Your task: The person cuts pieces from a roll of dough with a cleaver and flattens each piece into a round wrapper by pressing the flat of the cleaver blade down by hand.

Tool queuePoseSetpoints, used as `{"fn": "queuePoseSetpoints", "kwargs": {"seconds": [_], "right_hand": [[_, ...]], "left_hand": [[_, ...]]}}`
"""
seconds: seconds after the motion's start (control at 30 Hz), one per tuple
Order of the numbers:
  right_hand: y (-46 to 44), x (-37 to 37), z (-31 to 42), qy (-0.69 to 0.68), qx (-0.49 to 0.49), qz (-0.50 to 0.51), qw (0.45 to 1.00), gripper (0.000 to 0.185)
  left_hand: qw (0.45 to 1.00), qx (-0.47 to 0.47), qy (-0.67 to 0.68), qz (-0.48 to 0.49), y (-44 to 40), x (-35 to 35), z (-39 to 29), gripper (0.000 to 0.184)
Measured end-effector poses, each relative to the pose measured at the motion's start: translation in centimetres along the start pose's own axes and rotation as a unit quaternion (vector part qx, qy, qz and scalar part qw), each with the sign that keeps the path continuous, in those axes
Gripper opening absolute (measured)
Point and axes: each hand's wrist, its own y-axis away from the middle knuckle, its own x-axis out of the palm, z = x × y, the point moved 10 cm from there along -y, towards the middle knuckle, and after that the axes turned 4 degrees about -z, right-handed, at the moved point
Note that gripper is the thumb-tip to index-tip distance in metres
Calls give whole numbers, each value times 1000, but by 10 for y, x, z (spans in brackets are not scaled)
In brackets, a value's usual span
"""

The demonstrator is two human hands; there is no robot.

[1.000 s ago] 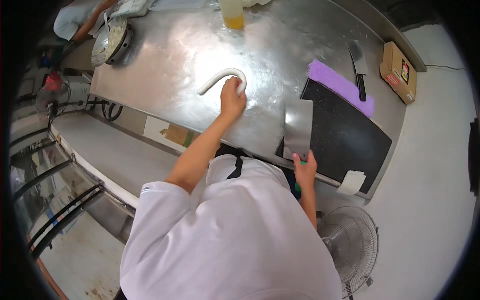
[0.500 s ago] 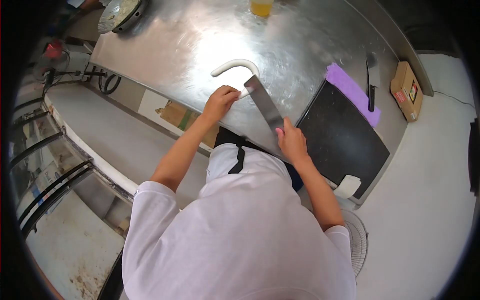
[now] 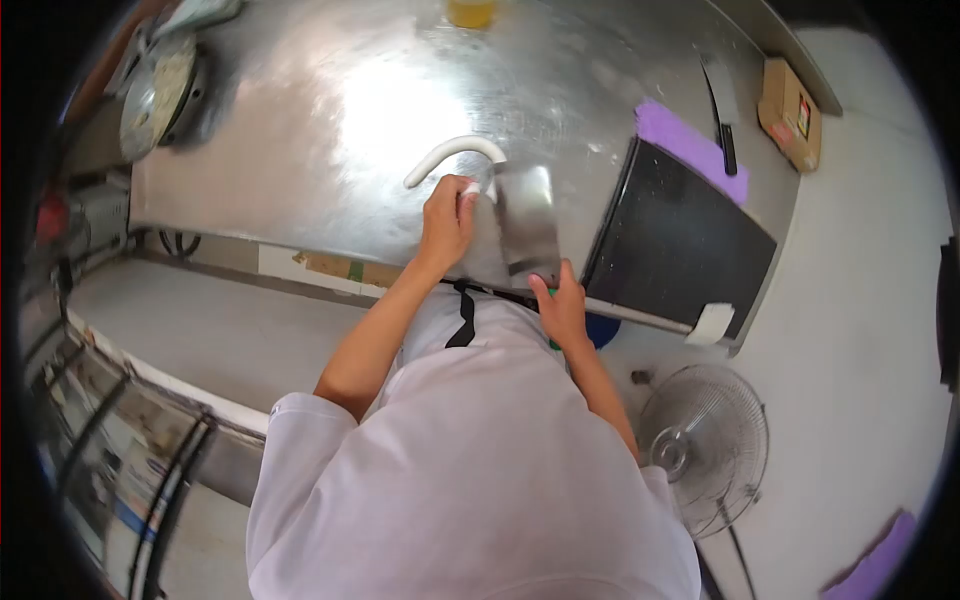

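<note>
A white rope of dough (image 3: 447, 150) lies in a curve on the metal table. My left hand (image 3: 447, 218) is closed at its near end, with a bit of white dough (image 3: 473, 188) showing at the fingertips. Whether that bit is cut off from the rope, I cannot tell. In my right hand (image 3: 563, 305) is a cleaver (image 3: 530, 215), its broad blade turned face up beside the dough and slightly blurred. The blade covers part of the rope's right bend.
To the right lie a black board (image 3: 680, 245), a purple cloth (image 3: 690, 150) and a black-handled knife (image 3: 727, 140). A cardboard box (image 3: 790, 115) stands beyond. A round pan (image 3: 160, 95) sits at the far left, a yellow container (image 3: 471, 12) at the back. A fan (image 3: 705, 440) stands low right.
The cleaver has turned from a narrow edge-on view to showing its broad face, and my right hand has drawn nearer my body. My left hand still grips the dough end. The camera view has shifted.
</note>
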Motion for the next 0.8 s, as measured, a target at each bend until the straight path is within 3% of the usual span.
{"fn": "queuePoseSetpoints", "kwargs": {"seconds": [0.03,0.1,0.23,0.33,0.4,0.5,0.63,0.7,0.73,0.8], "right_hand": [[13,-1,-11,-6,17,-14,1000,46],[50,-19,-60,-77,153,-114,979,41],[112,-77,-74,-87,130,-304,940,40],[175,-89,-127,-144,241,-380,881,35],[209,-90,-139,-217,309,-452,808,29],[239,-82,-154,-300,296,-520,743,31],[260,-71,-188,-311,334,-528,716,34],[267,-57,-197,-341,350,-532,692,33],[270,-54,-200,-354,356,-532,681,33],[261,-61,-212,-389,344,-522,676,32]], "left_hand": [[1000,3,1,23,-6,5,-5,12],[994,-29,76,76,-14,25,-10,11],[962,-17,117,247,-23,122,-48,15],[921,15,169,351,-2,208,-111,23],[862,35,141,485,35,266,-151,23],[727,174,-22,664,102,352,-151,20],[678,294,-211,640,120,406,-145,30],[597,272,-359,664,127,414,-135,45],[596,286,-373,651,128,417,-143,59],[586,335,-370,638,136,421,-148,65]]}}
